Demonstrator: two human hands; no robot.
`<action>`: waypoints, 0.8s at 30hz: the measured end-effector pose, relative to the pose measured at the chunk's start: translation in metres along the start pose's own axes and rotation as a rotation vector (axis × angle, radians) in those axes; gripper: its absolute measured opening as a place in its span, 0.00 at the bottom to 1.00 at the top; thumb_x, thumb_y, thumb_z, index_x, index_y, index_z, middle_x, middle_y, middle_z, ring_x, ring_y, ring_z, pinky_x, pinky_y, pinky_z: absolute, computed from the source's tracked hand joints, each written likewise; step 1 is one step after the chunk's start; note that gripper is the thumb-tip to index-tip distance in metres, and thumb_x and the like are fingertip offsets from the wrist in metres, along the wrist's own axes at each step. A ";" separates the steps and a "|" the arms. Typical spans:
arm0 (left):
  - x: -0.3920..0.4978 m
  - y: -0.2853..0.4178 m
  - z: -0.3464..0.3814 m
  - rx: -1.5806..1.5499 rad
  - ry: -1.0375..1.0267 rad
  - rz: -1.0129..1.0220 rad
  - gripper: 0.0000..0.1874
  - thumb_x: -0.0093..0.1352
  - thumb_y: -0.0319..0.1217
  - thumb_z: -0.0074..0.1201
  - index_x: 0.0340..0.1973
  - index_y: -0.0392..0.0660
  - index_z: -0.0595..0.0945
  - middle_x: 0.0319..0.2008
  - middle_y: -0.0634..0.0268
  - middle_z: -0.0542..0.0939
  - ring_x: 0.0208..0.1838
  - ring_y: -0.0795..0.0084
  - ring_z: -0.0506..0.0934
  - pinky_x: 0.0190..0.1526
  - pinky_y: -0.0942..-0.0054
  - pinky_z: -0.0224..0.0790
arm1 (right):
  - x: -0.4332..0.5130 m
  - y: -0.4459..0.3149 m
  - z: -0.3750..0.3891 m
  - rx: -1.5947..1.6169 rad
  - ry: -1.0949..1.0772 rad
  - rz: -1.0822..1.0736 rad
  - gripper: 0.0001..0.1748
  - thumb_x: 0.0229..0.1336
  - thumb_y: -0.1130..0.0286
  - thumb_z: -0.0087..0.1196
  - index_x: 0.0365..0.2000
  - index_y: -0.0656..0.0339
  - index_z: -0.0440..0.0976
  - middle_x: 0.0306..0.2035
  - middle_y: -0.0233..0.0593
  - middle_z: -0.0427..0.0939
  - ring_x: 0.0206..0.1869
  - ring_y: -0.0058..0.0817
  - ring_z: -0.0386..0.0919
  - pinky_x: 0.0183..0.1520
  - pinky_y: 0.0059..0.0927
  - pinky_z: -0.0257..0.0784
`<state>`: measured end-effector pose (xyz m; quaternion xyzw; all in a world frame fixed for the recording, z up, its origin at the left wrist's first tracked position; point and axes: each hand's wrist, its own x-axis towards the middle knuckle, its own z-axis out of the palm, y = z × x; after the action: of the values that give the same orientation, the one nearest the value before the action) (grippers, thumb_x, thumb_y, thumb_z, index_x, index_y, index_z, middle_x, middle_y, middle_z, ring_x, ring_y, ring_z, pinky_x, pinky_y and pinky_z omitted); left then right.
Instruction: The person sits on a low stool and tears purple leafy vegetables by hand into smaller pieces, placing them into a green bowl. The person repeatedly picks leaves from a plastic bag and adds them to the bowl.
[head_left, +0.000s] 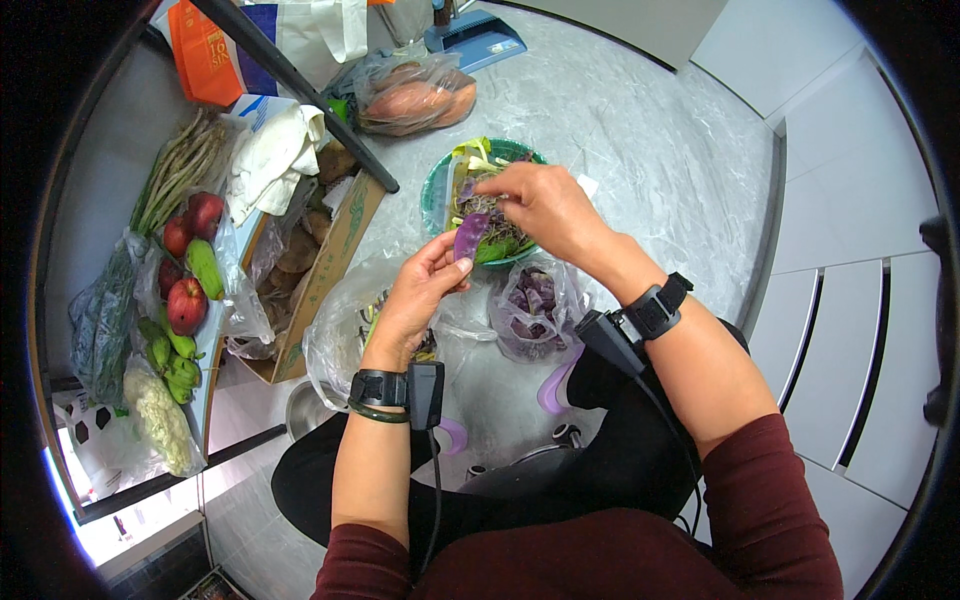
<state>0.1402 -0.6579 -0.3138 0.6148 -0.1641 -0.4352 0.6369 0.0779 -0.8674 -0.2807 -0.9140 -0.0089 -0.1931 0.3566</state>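
Note:
My left hand (429, 286) holds a flat purple bean pod (470, 237) between thumb and fingers, at the near left edge of a green plastic basin (433, 196). Above the basin is my right hand (531, 196), its thumb and forefinger close together at a small purple piece (466, 189); whether it grips that piece I cannot tell. Thin stringy trimmings (491, 214), green scraps and pale stalks lie in the basin. Nearer to me, a clear plastic bag (540, 307) contains dark purple pods. Another open clear bag (330, 326), partly behind my left forearm, has yellowish and dark pieces in it.
A cardboard box (322, 285) of brown produce stands at the left, beside a shelf with apples (187, 306), green vegetables and a bagged cauliflower (161, 420). Bagged sweet potatoes (416, 101) and a blue dustpan (480, 41) are farther off. A metal bowl (304, 411) sits near my left knee.

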 end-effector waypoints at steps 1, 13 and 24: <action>0.000 0.000 0.000 0.000 0.009 0.005 0.24 0.72 0.30 0.53 0.63 0.44 0.70 0.49 0.74 0.77 0.47 0.83 0.74 0.48 0.76 0.70 | -0.002 -0.002 0.001 -0.038 -0.027 -0.009 0.13 0.50 0.76 0.56 0.39 0.60 0.81 0.37 0.46 0.82 0.39 0.43 0.80 0.42 0.38 0.76; 0.005 0.001 0.006 0.751 0.244 0.365 0.17 0.66 0.27 0.56 0.51 0.41 0.80 0.37 0.67 0.77 0.38 0.75 0.73 0.43 0.78 0.67 | -0.009 -0.008 0.007 -0.272 -0.058 0.006 0.04 0.49 0.72 0.56 0.27 0.61 0.76 0.30 0.44 0.79 0.35 0.45 0.79 0.35 0.44 0.75; -0.002 0.008 0.033 0.933 0.505 0.711 0.06 0.63 0.21 0.60 0.36 0.38 0.83 0.32 0.59 0.80 0.32 0.67 0.78 0.34 0.73 0.70 | -0.021 -0.027 0.026 -0.225 0.005 -0.069 0.05 0.44 0.73 0.59 0.24 0.64 0.78 0.28 0.48 0.80 0.31 0.46 0.81 0.32 0.43 0.77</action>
<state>0.1176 -0.6789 -0.2994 0.8191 -0.3751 0.0783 0.4269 0.0630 -0.8276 -0.2887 -0.9469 -0.0179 -0.2072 0.2451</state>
